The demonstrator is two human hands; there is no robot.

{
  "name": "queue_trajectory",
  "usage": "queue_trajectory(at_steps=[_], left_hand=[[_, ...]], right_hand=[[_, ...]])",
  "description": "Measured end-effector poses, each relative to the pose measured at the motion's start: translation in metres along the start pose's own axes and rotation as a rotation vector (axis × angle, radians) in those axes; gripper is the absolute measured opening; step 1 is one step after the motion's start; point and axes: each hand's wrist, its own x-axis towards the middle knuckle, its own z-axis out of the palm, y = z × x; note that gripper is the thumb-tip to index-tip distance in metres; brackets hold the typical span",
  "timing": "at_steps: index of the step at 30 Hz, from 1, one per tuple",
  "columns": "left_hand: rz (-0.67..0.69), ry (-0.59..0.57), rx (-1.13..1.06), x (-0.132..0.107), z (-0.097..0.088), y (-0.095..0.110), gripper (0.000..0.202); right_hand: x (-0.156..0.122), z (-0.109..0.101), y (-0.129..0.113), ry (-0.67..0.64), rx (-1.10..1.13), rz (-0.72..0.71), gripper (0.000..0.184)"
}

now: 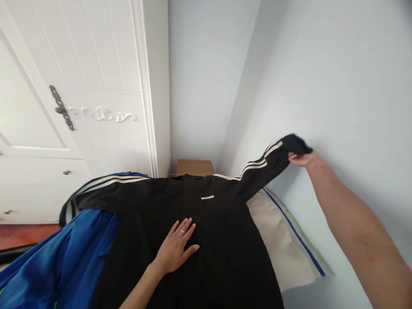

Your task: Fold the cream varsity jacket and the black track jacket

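A black jacket [222, 231] with white stripes along its sleeves and small white lettering on the chest lies spread out in front of me. My left hand [178, 245], a ring on one finger, rests flat on the jacket's front with its fingers spread. At the right, my right hand [301, 159] grips the cuff end of one sleeve and holds it raised, stretched outward near the wall. The other sleeve [106, 189] drapes to the left over blue fabric.
Blue cloth [74, 253] lies at the left under the jacket. A beige pillow or cushion [283, 240] with blue edging sits against the pale wall [322, 77] on the right. Behind stand a small wooden surface [195, 166] and a white wardrobe [106, 64] with a dark handle [62, 108].
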Motion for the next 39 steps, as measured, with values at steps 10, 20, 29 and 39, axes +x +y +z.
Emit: queue_trajectory(at_steps=[10, 20, 29, 39], left_hand=[[-0.018, -0.051, -0.011, 0.002, 0.002, 0.000, 0.068], [-0.071, 0.020, -0.281, 0.003, -0.002, 0.001, 0.057], [-0.480, 0.102, -1.166, 0.011, -0.031, -0.011, 0.044], [-0.435, 0.021, -0.945, 0.089, -0.054, 0.019, 0.049]], right_hand=[[0.004, -0.013, -0.080, -0.045, 0.722, 0.233, 0.051], [-0.306, 0.069, -0.124, -1.008, 1.369, 0.733, 0.012], [-0.460, 0.126, -0.049, -1.226, 0.990, 0.954, 0.031], [-0.319, 0.064, -0.042, -1.107, 0.543, -0.037, 0.035]])
